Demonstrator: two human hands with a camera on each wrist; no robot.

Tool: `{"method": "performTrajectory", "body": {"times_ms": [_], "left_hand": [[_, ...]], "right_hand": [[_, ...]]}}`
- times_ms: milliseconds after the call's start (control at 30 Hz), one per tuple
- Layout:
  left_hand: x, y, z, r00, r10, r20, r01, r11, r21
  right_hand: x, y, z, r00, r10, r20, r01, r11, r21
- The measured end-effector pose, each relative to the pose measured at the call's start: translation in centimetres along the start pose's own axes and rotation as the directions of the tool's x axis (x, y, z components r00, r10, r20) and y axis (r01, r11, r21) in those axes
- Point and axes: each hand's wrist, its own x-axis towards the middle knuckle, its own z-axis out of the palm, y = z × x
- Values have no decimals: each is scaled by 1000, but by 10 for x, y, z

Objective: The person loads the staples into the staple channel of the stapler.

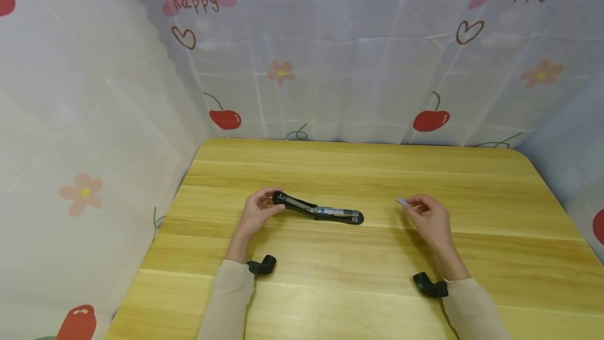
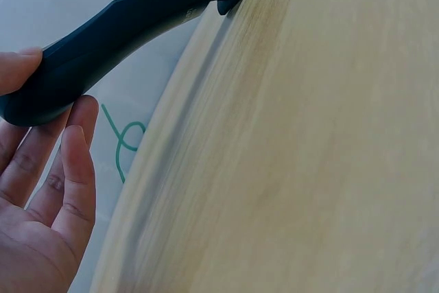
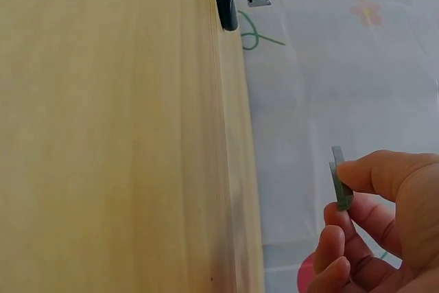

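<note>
A: What's round the edges?
B: Printed curtain [image 1: 340, 67] L, back + R. It hangs right behind the far edge of the counter [image 1: 330, 298]. That's pale wood w/ rounded far corners.
A: And the stapler [image 1: 325, 212]?
B: Approx. mid-counter, well in from the edges, opened out w/ a slight bend at the hinge. Can't tell if its R end touches the wood.
A: Hands?
B: L hand [image 1: 257, 210] grips the stapler's L end, thumb one side, fingers the other. R hand [image 1: 431, 219] is well apart, off to the R, pinching w/ thumb + fingertips.
A: Room to move?
B: Open stretch of wood betw. stapler's R end + R hand; wood also runs back to the far edge + out to the R edge.
A: Smallest bit?
B: Grey staple strip [image 1: 402, 201], in the R hand's pinch, one end sticking out toward the stapler.
</note>
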Motion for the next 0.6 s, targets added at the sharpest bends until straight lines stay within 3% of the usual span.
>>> {"method": "performTrajectory", "body": {"times_ms": [600], "left_hand": [[0, 0, -1, 1000, -19, 0, 19, 1000, 10]], "right_hand": [[6, -18, 22, 990, -139, 35, 137, 989, 48]]}}
